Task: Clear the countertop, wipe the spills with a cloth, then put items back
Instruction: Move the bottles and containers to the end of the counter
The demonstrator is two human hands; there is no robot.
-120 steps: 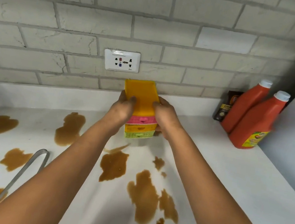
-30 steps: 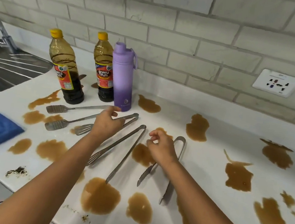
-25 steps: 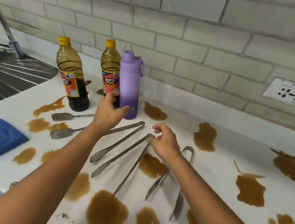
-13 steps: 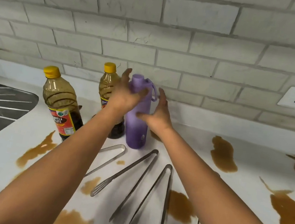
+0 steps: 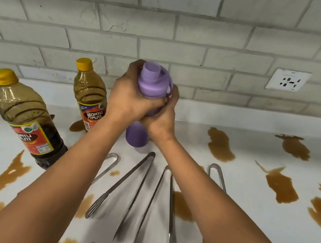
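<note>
One purple flask (image 5: 139, 132), two yellow-capped bottles (image 5: 28, 120) (image 5: 90, 97), four metal tongs (image 5: 121, 182) (image 5: 168, 207) (image 5: 216, 179) (image 5: 108, 165); one wall socket (image 5: 288, 80)

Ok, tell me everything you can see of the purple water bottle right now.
The purple water bottle is a matte lavender cylinder with a paler screw lid, round spout cap and carry loop on its right. It stands about upright near the backsplash, right of the nearer-wall soy sauce bottle, behind the tongs. The left hand and right hand both wrap its upper body. Whether its base rests on the countertop is unclear.
</note>
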